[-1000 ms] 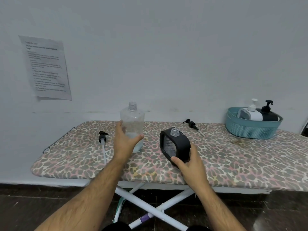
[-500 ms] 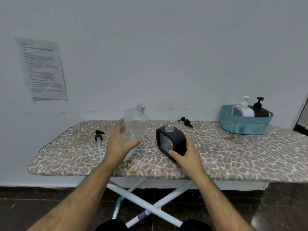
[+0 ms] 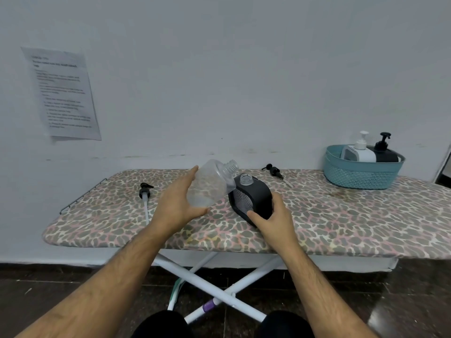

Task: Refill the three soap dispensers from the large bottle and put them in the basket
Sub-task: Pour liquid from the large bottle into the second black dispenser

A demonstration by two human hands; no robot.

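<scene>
My left hand (image 3: 175, 206) grips the large clear bottle (image 3: 210, 185), lifted off the board and tilted right, its open neck close to the open mouth of the black dispenser (image 3: 253, 196). My right hand (image 3: 271, 219) holds that dispenser upright on the ironing board (image 3: 341, 215). A teal basket (image 3: 361, 170) at the far right holds a white dispenser (image 3: 360, 151) and a black dispenser (image 3: 385, 152), both with pumps on. One black pump (image 3: 274, 171) lies behind the held dispenser; a longer pump with a white tube (image 3: 145, 193) lies at the left.
The leopard-print board stands on crossed white legs (image 3: 214, 286) against a white wall. A printed sheet (image 3: 62, 93) is taped on the wall at the left. A metal rack (image 3: 83, 196) edges the board's left end. The floor is dark tile.
My left hand has lifted the large bottle off the board and tilted its neck rightward toward the black dispenser's mouth. My right hand has stayed on the dispenser.
</scene>
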